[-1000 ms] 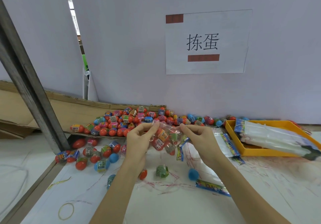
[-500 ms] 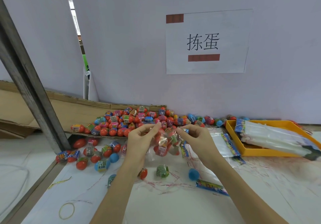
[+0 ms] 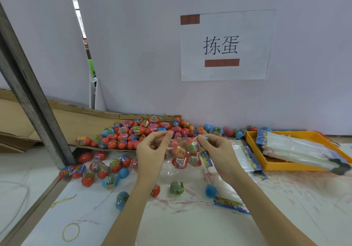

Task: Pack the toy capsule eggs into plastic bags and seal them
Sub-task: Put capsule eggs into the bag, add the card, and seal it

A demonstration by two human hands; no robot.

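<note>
A clear plastic bag (image 3: 183, 153) with several toy capsule eggs inside hangs just above the table between my hands. My left hand (image 3: 151, 150) pinches the bag's top edge on the left. My right hand (image 3: 217, 152) pinches the same edge on the right, by its printed strip. Behind the bag lies a big pile of red, blue and pink capsule eggs (image 3: 137, 132) on cardboard. More loose eggs (image 3: 99, 167) lie scattered at the left, and single ones sit below the bag: a green one (image 3: 176, 187) and a blue one (image 3: 210, 190).
An orange tray (image 3: 253, 142) at the right holds a stack of flat empty bags (image 3: 301, 150). More empty bags (image 3: 245, 160) lie beside it. A rubber band (image 3: 70, 232) lies near the front left. A slanted metal post (image 3: 32, 97) stands at the left, a white wall behind.
The bag's top edge now stretches wider as my hands have moved slightly apart. The eggs inside have settled lower in the bag.
</note>
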